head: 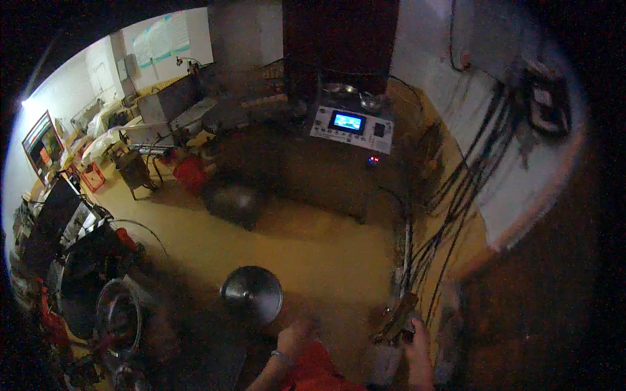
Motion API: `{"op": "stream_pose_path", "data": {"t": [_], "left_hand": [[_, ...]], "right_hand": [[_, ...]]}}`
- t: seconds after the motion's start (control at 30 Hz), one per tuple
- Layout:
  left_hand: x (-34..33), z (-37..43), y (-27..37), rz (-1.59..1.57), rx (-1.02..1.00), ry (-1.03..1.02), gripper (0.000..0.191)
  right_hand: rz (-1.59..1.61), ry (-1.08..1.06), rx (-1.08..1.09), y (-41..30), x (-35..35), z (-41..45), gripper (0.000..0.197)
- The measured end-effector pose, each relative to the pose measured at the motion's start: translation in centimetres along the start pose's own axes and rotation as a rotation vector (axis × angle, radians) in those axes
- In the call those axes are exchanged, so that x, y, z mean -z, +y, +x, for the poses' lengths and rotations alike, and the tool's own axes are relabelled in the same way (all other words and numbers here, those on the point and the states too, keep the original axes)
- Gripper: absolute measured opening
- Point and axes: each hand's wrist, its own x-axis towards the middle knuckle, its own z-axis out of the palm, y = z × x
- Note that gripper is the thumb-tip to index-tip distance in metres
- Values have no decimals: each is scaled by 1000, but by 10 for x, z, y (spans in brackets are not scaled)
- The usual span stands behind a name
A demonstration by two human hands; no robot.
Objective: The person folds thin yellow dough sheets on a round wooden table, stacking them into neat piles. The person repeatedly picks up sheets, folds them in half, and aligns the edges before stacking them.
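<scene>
Near the bottom middle, my left hand (pixel 297 336) is beside red clothing (pixel 315 364), with a light band at its wrist; blur and darkness hide its fingers. A round dark metal disc with a small central knob (pixel 251 294) lies just above and left of that hand. At the lower right, my right hand (pixel 416 332) is closed on a dark, worn, block-like object (pixel 398 320), whose kind I cannot tell. Long dark cables (pixel 455 220) run down the right side towards this hand, passing close to the object.
Ahead stands a machine with a lit screen on its light control panel (pixel 350 129). A round dark object (pixel 237 200) is on the yellowish floor (pixel 293 249). Clutter and a clear round rim (pixel 119 317) fill the left. A white wall (pixel 508 195) borders the right.
</scene>
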Motion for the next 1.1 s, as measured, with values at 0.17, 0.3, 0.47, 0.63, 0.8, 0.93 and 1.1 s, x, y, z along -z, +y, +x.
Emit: {"op": "stream_pose_path", "data": {"t": [0.17,0.3,0.47,0.63,0.8,0.93,1.1], "left_hand": [[29,129,-27,109,142,-274,25],[50,190,-67,193,289,-241,21],[41,226,-140,269,518,-92,23],[10,297,-213,371,887,-131,21],[-3,436,-246,395,1066,-4,21],[5,541,-255,400,1187,49,21],[22,596,-268,366,1357,94,21]], "right_hand": [[-205,-12,28,-83,-117,115,51],[-508,156,58,-151,-207,206,55],[-470,-42,199,-242,-324,351,42],[-415,-253,361,-345,-471,554,41],[-555,-320,692,-443,-652,760,71],[-931,-230,821,-500,-772,890,71],[-1269,-95,1534,-475,-843,1054,61]]}}
